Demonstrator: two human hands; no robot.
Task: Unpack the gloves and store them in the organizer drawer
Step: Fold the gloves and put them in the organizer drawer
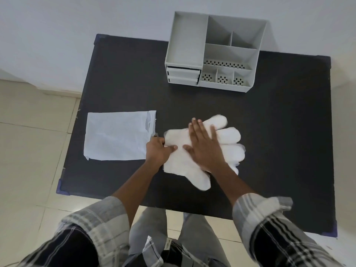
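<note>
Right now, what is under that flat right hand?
The white gloves lie under the right hand, on the black table. The palm covers their middle.

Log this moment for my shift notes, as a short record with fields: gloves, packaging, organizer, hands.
gloves: white gloves lying flat on the black table, out of the packaging
packaging: flat white wrapper left of the gloves
organizer: grey organizer at the table's far edge, both drawers shut
left hand: left hand pinching the cuff edge
right hand: right hand pressed flat on the gloves
</note>
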